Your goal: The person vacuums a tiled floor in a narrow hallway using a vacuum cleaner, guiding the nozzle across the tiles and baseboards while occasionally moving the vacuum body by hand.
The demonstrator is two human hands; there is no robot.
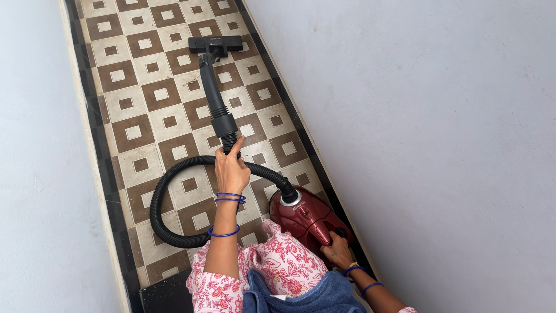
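Between walls, left hand (230, 169) gripping wand (215, 95)

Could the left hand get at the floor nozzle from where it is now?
Probably not. The left hand grips the wand at its near end, and the floor nozzle sits at the wand's far end, well beyond it. Nothing blocks the way.

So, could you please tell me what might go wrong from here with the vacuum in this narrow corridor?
1. The hose curls in a wide loop on the floor beside the person's legs; a step could catch it.
2. The left hand grips the wand by its hose end, far from the floor head, so the head may knock the nearby wall.
3. The right hand rests on the vacuum; a tug on the hose might tip it.
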